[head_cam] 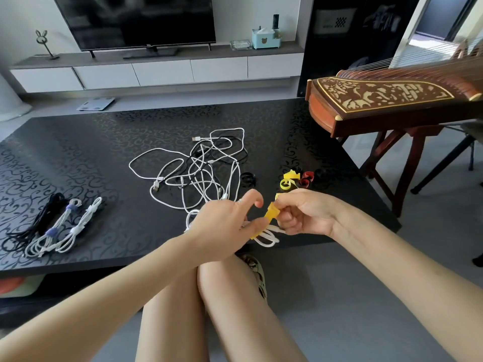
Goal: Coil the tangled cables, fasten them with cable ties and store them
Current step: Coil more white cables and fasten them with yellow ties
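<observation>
Left hand grips a coiled white cable. Right hand pinches the yellow cable tie wrapped round it. Tangled cables lie on the tabletop.

Matt table, smooth cables, lacquered wood

The low black table is showing a matt top, with a glossier scroll pattern catching the light. At its centre, the tangled white cables are looking smooth and faintly sheened, with silvery metallic plug ends. At 5 o'clock from the tangle, the flat yellow strap tie is looking matt and flexible against the smooth coiled white cable. At 2 o'clock, the reddish-brown wooden zither is gleaming with glossy lacquer and pale inlay.
</observation>
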